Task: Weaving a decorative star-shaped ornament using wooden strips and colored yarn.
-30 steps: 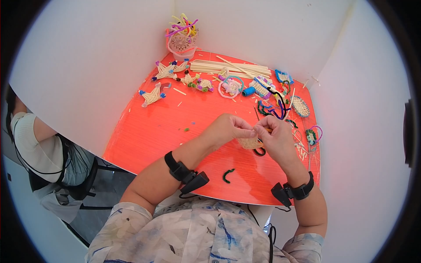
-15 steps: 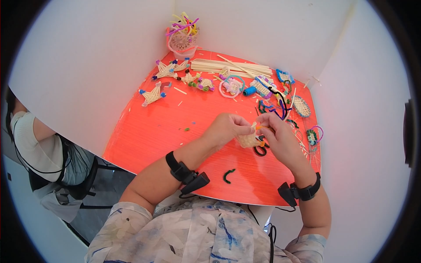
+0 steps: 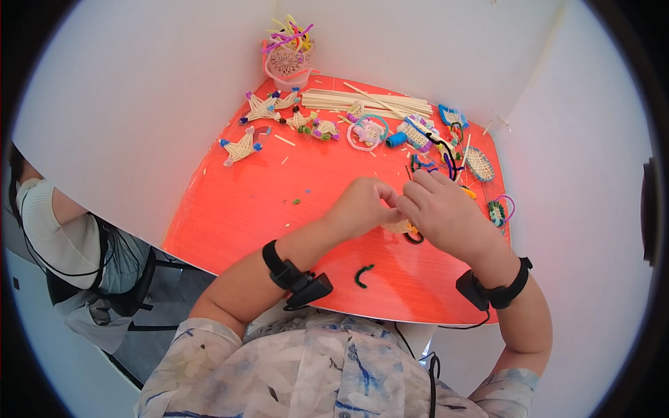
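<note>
Shirt (image 3: 293, 380): mine is pale, with loose grey, beige and blue brushstrokes
Buttons (image 3: 352, 357): small and round, down my front
Sleeves (image 3: 209, 334): short, same print
Straps (image 3: 277, 263): black, one around each of my arms
Boxes (image 3: 310, 291): black, wedge-shaped, on my straps
Cable (image 3: 435, 380): thin, black, along my right side

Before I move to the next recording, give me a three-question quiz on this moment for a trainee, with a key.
1. True or false: the left hand and right hand are close together over the red table, partly hiding a pale piece.
2. Which of these lies nearest the person's body?
a) the bundle of pale sticks
b) the short, curved dark green strip
c) the bright blue roll
3. What stands at the table's far left corner, and what sticks out of its top?

Key:
1. True.
2. b.
3. A patterned basket, with coloured fuzzy stems sticking out.
</note>
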Tool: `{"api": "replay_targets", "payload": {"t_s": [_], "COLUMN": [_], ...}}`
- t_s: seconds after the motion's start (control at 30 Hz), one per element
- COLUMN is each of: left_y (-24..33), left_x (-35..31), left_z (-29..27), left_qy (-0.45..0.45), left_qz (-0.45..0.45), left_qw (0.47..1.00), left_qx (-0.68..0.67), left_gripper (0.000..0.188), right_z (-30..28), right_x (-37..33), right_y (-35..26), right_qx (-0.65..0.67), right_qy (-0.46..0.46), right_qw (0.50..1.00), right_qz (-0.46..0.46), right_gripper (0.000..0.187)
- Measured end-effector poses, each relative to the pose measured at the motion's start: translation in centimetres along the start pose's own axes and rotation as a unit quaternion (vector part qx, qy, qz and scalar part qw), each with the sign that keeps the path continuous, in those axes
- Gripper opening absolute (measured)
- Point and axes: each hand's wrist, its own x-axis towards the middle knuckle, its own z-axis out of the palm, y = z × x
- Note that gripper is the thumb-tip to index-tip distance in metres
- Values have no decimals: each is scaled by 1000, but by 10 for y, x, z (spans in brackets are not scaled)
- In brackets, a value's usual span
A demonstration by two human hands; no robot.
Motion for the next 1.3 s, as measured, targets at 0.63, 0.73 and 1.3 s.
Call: {"api": "replay_targets", "payload": {"t_s": [0.63,0.73,1.3], "left_y": [-1,-6,7], "left_x": [1,3,-1], "left_z": [-3,-2,-4], "left_qy": [-54,-34,-40], "left_qz": [-44,-56,-51], "left_qw": [982,986,997], "left_qx": [-177,-152,-41], "left_gripper": [9,8,15], "right_z": [22,22,7], "right_x": [-25,-27,-20], "right_y": [-6,-19,-35], "right_qx": [451,389,-42], "right_qy": [79,104,-19], "right_qw": [826,856,987], "right_qz": [329,323,152], "right_gripper": [5,6,8]}}
